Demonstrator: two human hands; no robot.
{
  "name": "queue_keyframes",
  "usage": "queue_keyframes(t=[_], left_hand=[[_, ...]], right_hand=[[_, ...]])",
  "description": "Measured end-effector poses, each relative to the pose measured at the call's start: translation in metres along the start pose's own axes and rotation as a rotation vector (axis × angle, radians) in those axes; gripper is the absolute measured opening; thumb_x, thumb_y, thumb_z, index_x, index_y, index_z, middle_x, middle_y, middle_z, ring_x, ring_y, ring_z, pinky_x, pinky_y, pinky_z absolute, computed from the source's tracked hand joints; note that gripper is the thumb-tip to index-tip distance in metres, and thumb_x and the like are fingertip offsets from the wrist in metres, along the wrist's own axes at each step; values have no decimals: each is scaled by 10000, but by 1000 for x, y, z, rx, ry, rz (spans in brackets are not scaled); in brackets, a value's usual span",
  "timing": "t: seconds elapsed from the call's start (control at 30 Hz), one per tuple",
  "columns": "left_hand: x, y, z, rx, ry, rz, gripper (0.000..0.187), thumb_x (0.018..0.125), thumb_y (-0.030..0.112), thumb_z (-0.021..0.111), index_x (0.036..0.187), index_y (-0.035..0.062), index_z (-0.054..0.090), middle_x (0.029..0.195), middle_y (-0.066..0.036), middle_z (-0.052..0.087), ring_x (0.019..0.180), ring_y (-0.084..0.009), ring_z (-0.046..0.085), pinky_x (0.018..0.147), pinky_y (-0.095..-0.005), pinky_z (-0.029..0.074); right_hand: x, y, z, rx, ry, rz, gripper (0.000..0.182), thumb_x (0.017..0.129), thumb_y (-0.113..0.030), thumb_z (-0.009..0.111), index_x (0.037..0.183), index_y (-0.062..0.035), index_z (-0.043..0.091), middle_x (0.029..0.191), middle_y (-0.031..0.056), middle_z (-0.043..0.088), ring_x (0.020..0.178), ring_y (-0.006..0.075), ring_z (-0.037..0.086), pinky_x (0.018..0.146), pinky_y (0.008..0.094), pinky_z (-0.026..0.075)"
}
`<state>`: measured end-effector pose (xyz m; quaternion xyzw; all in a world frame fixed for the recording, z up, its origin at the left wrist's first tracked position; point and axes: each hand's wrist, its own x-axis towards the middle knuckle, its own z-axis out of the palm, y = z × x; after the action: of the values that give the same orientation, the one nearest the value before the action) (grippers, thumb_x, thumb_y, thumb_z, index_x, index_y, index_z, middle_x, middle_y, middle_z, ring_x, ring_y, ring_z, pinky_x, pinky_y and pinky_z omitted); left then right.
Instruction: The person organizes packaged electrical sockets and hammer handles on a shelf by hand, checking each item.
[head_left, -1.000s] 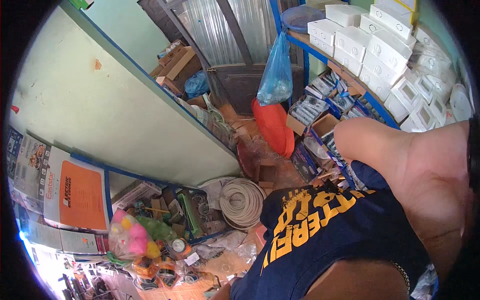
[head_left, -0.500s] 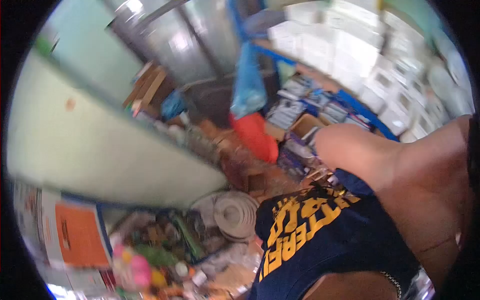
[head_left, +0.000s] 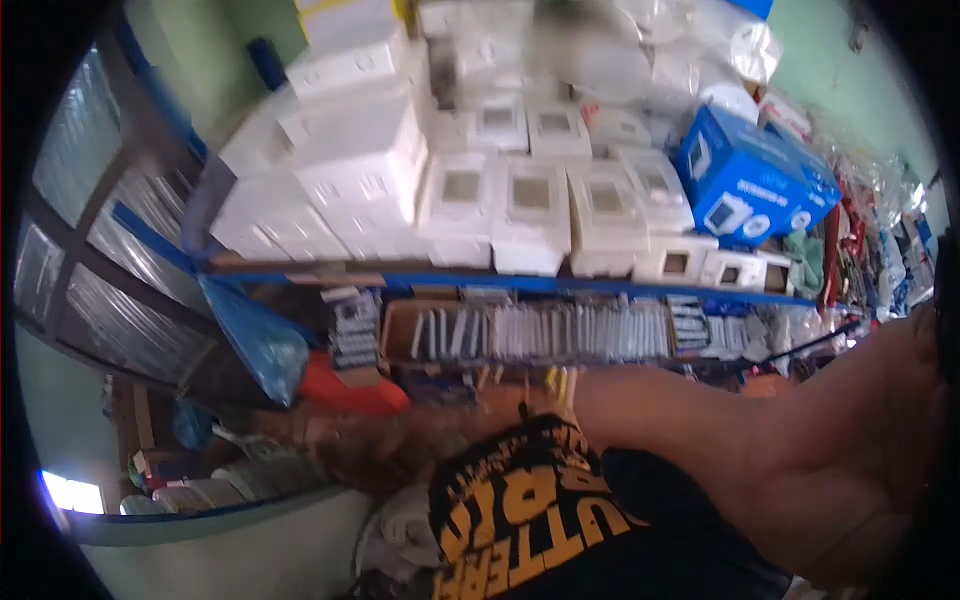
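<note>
My bent bare right arm (head_left: 690, 410) fills the lower right, close to the camera. It reaches up toward the right edge of the view, and no fingers of my right hand show there. My left hand is outside the picture. Below the arm is my dark shirt (head_left: 540, 500) with yellow lettering. Beyond the arm stands a blue-edged shelf (head_left: 560, 283) stacked with white boxes (head_left: 360, 170). Several white boxes with square windows (head_left: 537, 205) sit along its front, beside blue printed boxes (head_left: 750, 180).
Under the shelf, an open carton (head_left: 400, 330) sits beside a row of thin, pale packets (head_left: 580, 332). A blue plastic bag (head_left: 265, 345) hangs at the left above a red item (head_left: 355, 385). Glazed metal-framed panels (head_left: 110, 250) line the left. Colourful packaged goods (head_left: 870, 240) fill the far right.
The view has swung right and up, bringing the shelf of boxes to the centre. The pale partition and orange panel have mostly left the view. My right arm stays raised.
</note>
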<state>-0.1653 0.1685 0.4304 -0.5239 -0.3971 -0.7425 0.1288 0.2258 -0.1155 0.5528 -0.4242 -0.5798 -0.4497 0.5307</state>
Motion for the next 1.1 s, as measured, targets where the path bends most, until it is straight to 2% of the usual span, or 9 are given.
queue_keyframes(t=[0.2,0.4,0.5,0.6,0.7,0.8,0.83,0.93,1.1], left_hand=[[2,-19,11,-85,75,76,498,750,86,829,1124,-32,522,1022,-162,637,898,-268,666,763,-410,597],[58,-71,21,-208,350,474,517,747,91,837,1130,-34,514,1027,-171,639,905,-276,672,761,-417,605],[54,-94,29,139,400,574,547,719,81,851,1143,-34,526,1075,-168,646,955,-276,671,804,-422,588],[40,-84,39,52,332,497,566,692,90,870,1136,-40,543,1096,-168,658,969,-268,674,827,-402,575],[4,-85,49,184,111,40,555,740,34,796,1207,-34,504,1188,-171,607,1025,-260,634,876,-410,530],[-22,-71,58,142,-49,-65,562,760,32,772,1239,-42,488,1226,-183,581,1064,-264,612,894,-398,522],[-24,-78,59,192,-128,82,548,786,33,745,1260,-45,481,1268,-193,547,1077,-274,593,907,-380,513],[-49,-61,66,-133,-170,-348,547,773,37,744,1252,-31,489,1274,-178,538,1106,-292,566,975,-404,465],[-48,-64,64,222,-356,-56,546,802,40,739,1278,-47,487,1215,-153,568,1078,-229,575,935,-356,479]], right_hand=[[8,-9,-31,-212,4,-74,492,928,-347,530,1305,-44,439,1122,107,510,851,174,533,718,332,471],[23,-21,-20,-298,-26,-85,495,935,-348,521,1316,-45,432,1128,107,507,854,173,532,719,332,470],[11,-21,-1,-309,-32,-83,496,938,-348,516,1321,-46,429,1132,106,505,856,173,531,719,332,470],[9,-15,19,-316,-48,-47,497,941,-349,512,1326,-46,425,1135,106,503,857,173,530,720,331,470],[5,-22,27,-351,-21,-84,498,944,-349,507,1331,-47,422,1138,106,501,858,173,529,720,331,470],[0,-27,40,-363,-27,-74,500,947,-349,503,1336,-47,418,1141,106,499,860,173,528,721,331,470],[0,-27,43,-376,-20,-67,500,948,-349,501,1338,-48,417,1143,106,498,860,173,528,721,331,470],[5,-26,49,-376,-13,-66,501,951,-350,497,1343,-48,414,1146,105,496,862,173,527,721,330,469],[29,-20,46,-395,-8,-66,503,956,-350,489,1351,-49,408,1151,105,493,864,172,526,722,330,469]])
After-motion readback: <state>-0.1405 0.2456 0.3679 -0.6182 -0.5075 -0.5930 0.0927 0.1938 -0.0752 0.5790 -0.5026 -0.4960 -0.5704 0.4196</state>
